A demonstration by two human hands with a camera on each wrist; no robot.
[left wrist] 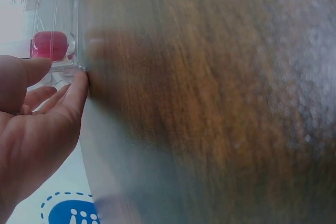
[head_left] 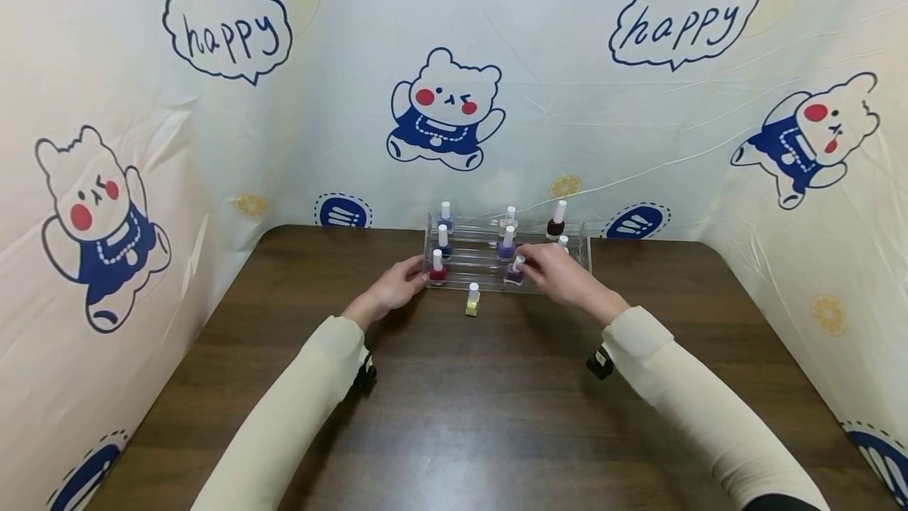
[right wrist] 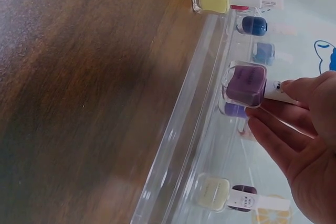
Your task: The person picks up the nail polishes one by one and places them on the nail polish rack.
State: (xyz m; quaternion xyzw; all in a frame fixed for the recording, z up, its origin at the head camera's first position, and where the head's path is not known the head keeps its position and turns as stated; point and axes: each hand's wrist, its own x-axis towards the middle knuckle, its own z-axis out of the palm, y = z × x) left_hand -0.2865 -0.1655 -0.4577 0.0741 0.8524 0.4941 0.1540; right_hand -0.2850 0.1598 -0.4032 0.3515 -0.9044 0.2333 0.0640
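Note:
A clear tiered display rack (head_left: 468,264) stands at the back of the table. My left hand (head_left: 399,284) holds its left end, thumb and fingers at the corner beside a red nail polish bottle (left wrist: 50,44). With thumb and fingers, my right hand (head_left: 560,273) pinches the white cap of a dark purple nail polish bottle (right wrist: 247,85) at the front tier. Just before the rack, a yellow nail polish bottle (head_left: 472,304) stands on the table. Partly hidden by the right hand is a pale yellow bottle (right wrist: 213,192) on the rack.
On the higher tiers are a dark blue bottle (head_left: 444,247), a blue bottle (head_left: 445,221), a violet bottle (head_left: 506,248), a pale bottle (head_left: 508,222) and a dark red bottle (head_left: 556,227). Printed cloth (head_left: 340,124) surrounds the brown table (head_left: 454,408) behind and at both sides.

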